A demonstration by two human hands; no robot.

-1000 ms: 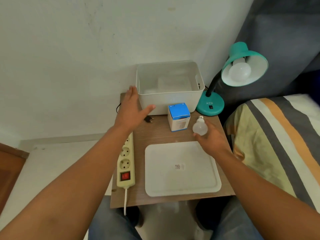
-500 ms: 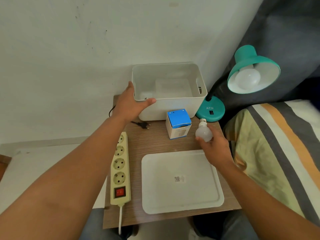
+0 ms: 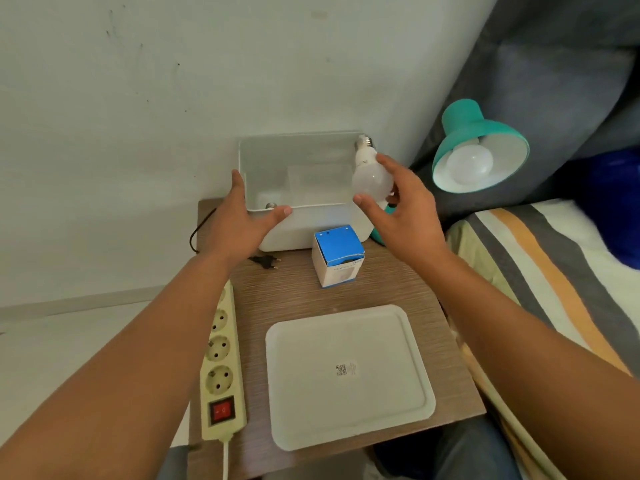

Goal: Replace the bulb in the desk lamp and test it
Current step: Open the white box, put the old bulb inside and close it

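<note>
From the head camera, the right hand [image 3: 403, 209] holds a loose bulb [image 3: 371, 171] above the right end of the white bin [image 3: 301, 230], thumb and fingertips curled round its globe. The bulb is frosted white, pear-shaped, with a white neck narrowing to a ribbed silver screw cap. Its long axis is tilted only a little off vertical in the picture: the cap points toward 12 o'clock, slightly toward 11, and the round end faces 6 o'clock, into the palm.

The left hand [image 3: 242, 220] grips the bin's near-left corner, thumb hooked over the front rim and fingers lying along the left wall. Inside the bin, just by that thumb, a second screw cap [image 3: 271, 205] shows; what it belongs to is hidden.

At 3 o'clock from the held bulb stands the teal desk lamp [image 3: 481, 133], its shade open toward the camera with a frosted round bulb [image 3: 469, 163] seated inside. The lamp's base is mostly hidden behind the right hand.

On the wooden desk [image 3: 298, 292], a small blue-topped box [image 3: 337, 256] stands just in front of the bin. A black plug [image 3: 265, 261] lies at 9 o'clock from the box. A white tray [image 3: 349, 375] lies flat at 6 o'clock, and a cream power strip [image 3: 221, 368] with a red switch runs along the desk's left edge.
</note>
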